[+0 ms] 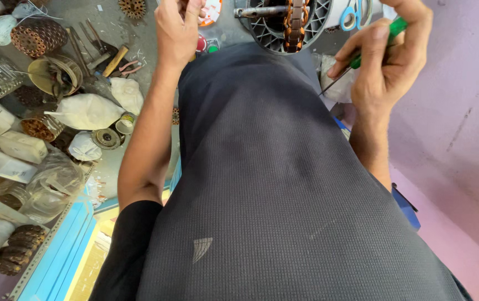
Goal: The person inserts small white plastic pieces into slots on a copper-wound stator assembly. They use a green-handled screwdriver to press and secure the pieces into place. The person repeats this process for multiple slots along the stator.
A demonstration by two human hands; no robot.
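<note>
Screwdriver (362, 56), green-handled, is gripped in the clenched right hand (387, 67), its thin shaft slanting down-left. Motor stator (289, 22) with copper windings is seen far, up-left of that tip. Left hand (178, 30) is curled nearby; what it grasps cannot be told.

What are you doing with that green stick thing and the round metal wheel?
A person in a dark shirt is at a cluttered workbench. The right hand grips a green-handled pointed tool, tip aimed down. The left hand is raised with fingers curled, though what it holds is hidden. Just ahead sits a motor stator with copper windings. Blue scissors lie nearby.
</note>
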